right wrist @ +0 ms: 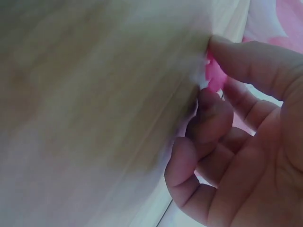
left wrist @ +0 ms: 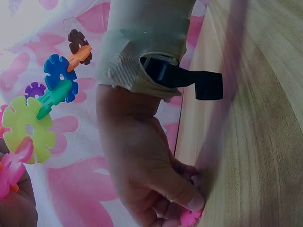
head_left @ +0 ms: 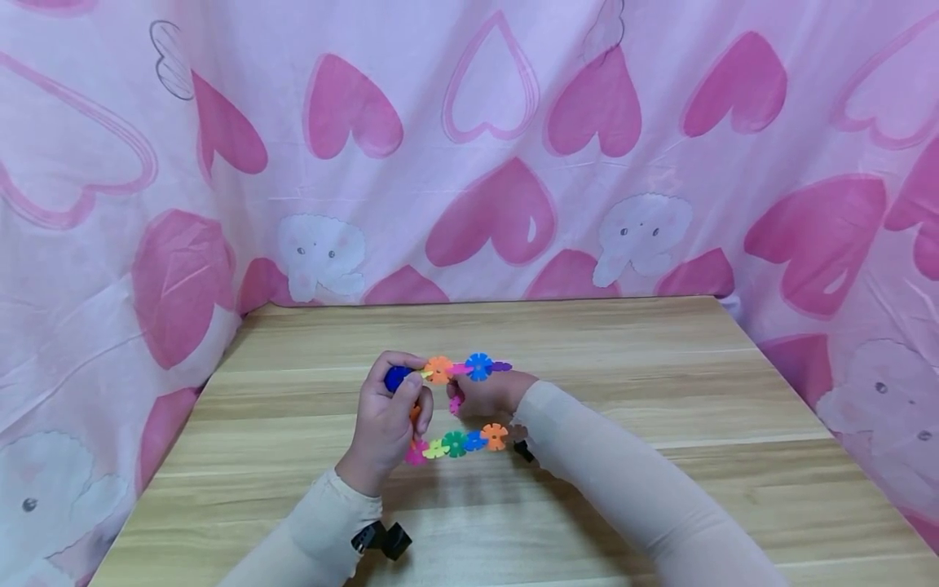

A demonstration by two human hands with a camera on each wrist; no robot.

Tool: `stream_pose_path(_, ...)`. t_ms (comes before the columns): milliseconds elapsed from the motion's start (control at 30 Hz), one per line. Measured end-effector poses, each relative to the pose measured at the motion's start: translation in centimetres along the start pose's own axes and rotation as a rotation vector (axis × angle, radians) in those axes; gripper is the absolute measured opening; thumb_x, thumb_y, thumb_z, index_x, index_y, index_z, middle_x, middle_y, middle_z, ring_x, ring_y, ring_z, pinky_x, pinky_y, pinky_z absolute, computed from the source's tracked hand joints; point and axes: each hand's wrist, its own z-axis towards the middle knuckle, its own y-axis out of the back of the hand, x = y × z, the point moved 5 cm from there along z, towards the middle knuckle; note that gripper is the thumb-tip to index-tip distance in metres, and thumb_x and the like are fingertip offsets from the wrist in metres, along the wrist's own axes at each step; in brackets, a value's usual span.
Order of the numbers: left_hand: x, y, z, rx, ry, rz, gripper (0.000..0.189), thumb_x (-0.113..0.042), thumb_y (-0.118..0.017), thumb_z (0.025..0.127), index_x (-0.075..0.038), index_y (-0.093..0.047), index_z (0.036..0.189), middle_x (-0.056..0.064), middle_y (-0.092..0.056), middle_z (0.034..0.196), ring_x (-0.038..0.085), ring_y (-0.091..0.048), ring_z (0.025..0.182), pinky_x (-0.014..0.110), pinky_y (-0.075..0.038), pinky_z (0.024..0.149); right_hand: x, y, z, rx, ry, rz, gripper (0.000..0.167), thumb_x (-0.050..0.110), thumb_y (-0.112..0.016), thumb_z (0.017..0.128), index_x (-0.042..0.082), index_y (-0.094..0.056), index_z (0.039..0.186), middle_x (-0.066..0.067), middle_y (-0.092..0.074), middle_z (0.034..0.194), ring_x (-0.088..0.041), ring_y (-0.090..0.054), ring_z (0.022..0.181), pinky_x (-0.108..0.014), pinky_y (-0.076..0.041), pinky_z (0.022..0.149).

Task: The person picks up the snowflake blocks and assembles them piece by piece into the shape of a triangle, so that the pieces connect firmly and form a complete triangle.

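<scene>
My left hand (head_left: 377,428) grips a chain of interlocking plastic snowflake discs, with thumb and fingers round a dark blue disc (head_left: 397,378). One end of the chain runs right past an orange disc (head_left: 439,369) and a blue disc (head_left: 478,367). The other end hangs nearer me, with a green disc (head_left: 455,443) and an orange disc (head_left: 495,437). My right hand (head_left: 490,393), between the two ends, pinches a loose pink disc (right wrist: 215,73) between thumb and fingertips. In the left wrist view, the chain's yellow-green disc (left wrist: 29,126) is apart from the right hand.
The wooden table (head_left: 293,391) lies under both hands. A pink heart-patterned curtain (head_left: 411,187) encloses its back and sides. Black wrist mounts (head_left: 381,540) stick out from the sleeves.
</scene>
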Motion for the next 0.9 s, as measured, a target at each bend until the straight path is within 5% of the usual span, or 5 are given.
stream_pose_path(200, 0.0, 0.1, 0.0, -0.023, 0.028, 0.029, 0.012, -0.008, -0.044, 0.112, -0.005, -0.052, 0.121, 0.008, -0.047, 0.066, 0.014, -0.049, 0.047, 0.023, -0.048, 0.043, 0.3, 1.7, -0.6, -0.05, 0.238, -0.327, 0.014, 0.02, -0.081, 0.094, 0.015, -0.068, 0.099, -0.006, -0.061, 0.087, -0.024, -0.059, 0.081, -0.038, -0.049, 0.074)
stream_pose_path(300, 0.0, 0.2, 0.0, -0.036, 0.047, 0.042, 0.012, -0.009, -0.046, 0.112, -0.005, -0.052, 0.121, 0.007, -0.048, 0.066, 0.014, -0.049, 0.047, 0.022, -0.048, 0.045, 0.5, 3.0, -2.5, -0.12, 0.376, -0.348, 0.017, 0.021, -0.08, 0.095, 0.012, -0.065, 0.095, -0.004, -0.062, 0.078, -0.021, -0.058, 0.071, -0.036, -0.052, 0.07)
stream_pose_path(633, -0.4, 0.4, 0.2, -0.042, 0.014, 0.033, 0.012, -0.008, -0.044, 0.112, -0.008, -0.053, 0.12, 0.006, -0.047, 0.066, 0.013, -0.048, 0.047, 0.023, -0.048, 0.043, 1.3, 6.2, -10.4, -0.326, 0.789, -0.193, 0.03, 0.006, -0.077, 0.095, 0.017, -0.066, 0.121, -0.006, -0.066, 0.091, -0.026, -0.061, 0.08, -0.031, -0.055, 0.064)
stream_pose_path(900, -0.6, 0.3, 0.2, -0.033, -0.025, 0.012, 0.015, -0.005, -0.043, 0.111, -0.009, -0.054, 0.12, 0.007, -0.046, 0.065, 0.014, -0.048, 0.046, 0.023, -0.046, 0.042, 0.6, 6.7, -13.0, -0.362, 0.938, -0.017, 0.026, 0.002, -0.07, 0.099, 0.008, -0.063, 0.123, -0.013, -0.066, 0.1, -0.028, -0.062, 0.085, -0.028, -0.058, 0.072)
